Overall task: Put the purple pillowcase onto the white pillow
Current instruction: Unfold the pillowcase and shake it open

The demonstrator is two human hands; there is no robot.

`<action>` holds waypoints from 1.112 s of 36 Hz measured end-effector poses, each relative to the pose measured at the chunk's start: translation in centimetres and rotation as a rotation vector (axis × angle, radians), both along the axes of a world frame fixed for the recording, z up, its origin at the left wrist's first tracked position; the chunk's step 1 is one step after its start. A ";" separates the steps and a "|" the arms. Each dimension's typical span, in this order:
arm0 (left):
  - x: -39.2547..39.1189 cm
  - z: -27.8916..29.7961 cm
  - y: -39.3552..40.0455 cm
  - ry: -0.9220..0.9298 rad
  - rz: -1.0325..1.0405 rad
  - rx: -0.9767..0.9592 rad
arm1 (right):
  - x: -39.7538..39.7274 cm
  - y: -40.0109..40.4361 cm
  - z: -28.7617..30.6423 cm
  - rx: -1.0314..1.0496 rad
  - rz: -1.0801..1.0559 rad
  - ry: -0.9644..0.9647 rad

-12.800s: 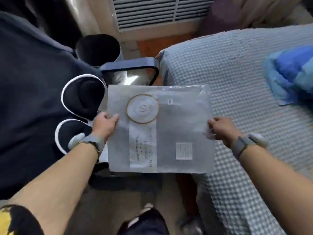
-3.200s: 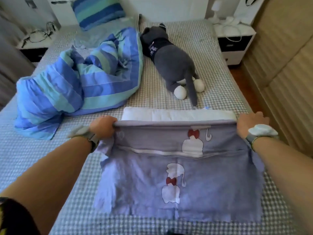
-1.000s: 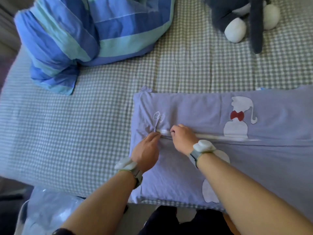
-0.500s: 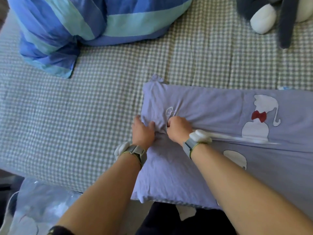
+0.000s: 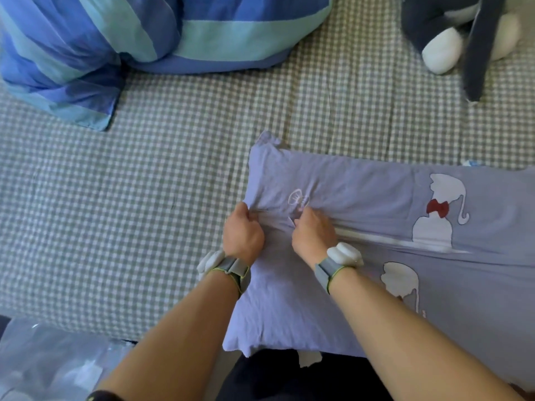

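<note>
Purple cotton pillowcase (image 5: 376, 227) with white cat figures and red bow ties lying flat on the grey-and-white checked bedsheet (image 5: 144, 198), spread from the centre out to 3 o'clock and down to the near edge at 5 o'clock; filled out and puffed by the white pillow (image 5: 376, 238), seen only as a thin pale strip along the opening seam, running from beside the right hand toward 3 o'clock.

Left hand (image 5: 243, 234) at the pillowcase's left border, just left of centre; fingers curled, clenched on a gathered fold of purple fabric right at the end of the seam. Right hand (image 5: 314, 234) close beside it at its 3 o'clock, resting on top of the pillowcase; fingers bent down and pinching the cloth at the seam, just below a small white outline print. Fabric bunched and creased between the two hands. Grey strap with a white module on each wrist; both forearms reaching in from 6 o'clock, across the lower half of the pillowcase.

Blue and turquoise striped duvet (image 5: 115, 39) heaped at 11 o'clock, well apart from the pillowcase; dark grey plush toy (image 5: 474, 30) with white paws at 1 o'clock; crumpled clear plastic bag (image 5: 43, 366) at 7 o'clock, below the bed's edge.
</note>
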State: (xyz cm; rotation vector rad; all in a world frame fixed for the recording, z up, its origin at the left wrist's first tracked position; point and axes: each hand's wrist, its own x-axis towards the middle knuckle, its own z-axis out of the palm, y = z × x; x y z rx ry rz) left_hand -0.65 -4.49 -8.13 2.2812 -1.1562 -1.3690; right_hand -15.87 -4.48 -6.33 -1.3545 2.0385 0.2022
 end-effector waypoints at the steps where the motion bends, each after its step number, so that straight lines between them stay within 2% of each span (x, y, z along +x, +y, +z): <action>1: -0.1 0.7 -0.2 -0.017 -0.021 -0.004 | -0.7 0.5 0.3 -0.025 0.009 0.074; 7: 0.3 2.4 -0.5 -0.144 -0.154 -0.013 | -10.8 2.7 1.3 0.076 -0.224 0.300; 10: -0.6 2.7 -0.4 -0.299 -0.322 -0.036 | -17.5 4.9 2.9 0.084 -0.362 0.411; 14: -1.3 2.8 -0.5 -0.515 -0.508 -0.028 | -22.4 6.7 4.0 0.090 -0.378 0.388; 17: -2.4 2.5 -0.5 -0.696 -0.632 -0.216 | -22.7 7.2 3.5 -0.006 -0.319 0.383; 19: -5.9 2.6 0.0 -0.669 -0.852 -0.489 | -22.6 7.4 3.0 -0.030 -0.280 0.409; 21: -10.3 2.8 1.2 -0.458 -1.064 -0.687 | -22.0 7.8 2.0 -0.065 -0.235 0.392; 22: -12.9 2.9 2.2 -0.359 -1.156 -0.696 | -21.9 8.2 1.8 -0.078 -0.220 0.378; 25: -16.6 2.1 4.3 -0.289 -1.303 -0.542 | -21.2 8.0 1.4 -0.146 -0.205 0.330; 27: -19.4 1.7 4.8 -0.349 -1.344 -0.449 | -23.4 9.0 1.5 -0.157 -0.196 0.331; 30: -18.9 1.8 3.4 -0.489 -1.349 -0.350 | -25.2 9.3 1.6 -0.148 -0.119 0.371; 32: -18.8 2.0 2.8 -0.547 -1.390 -0.309 | -27.9 10.1 1.8 -0.135 -0.095 0.424; 40: -22.5 2.9 4.0 -0.719 -1.465 -0.177 | -45.1 14.2 3.7 -0.187 -0.247 0.551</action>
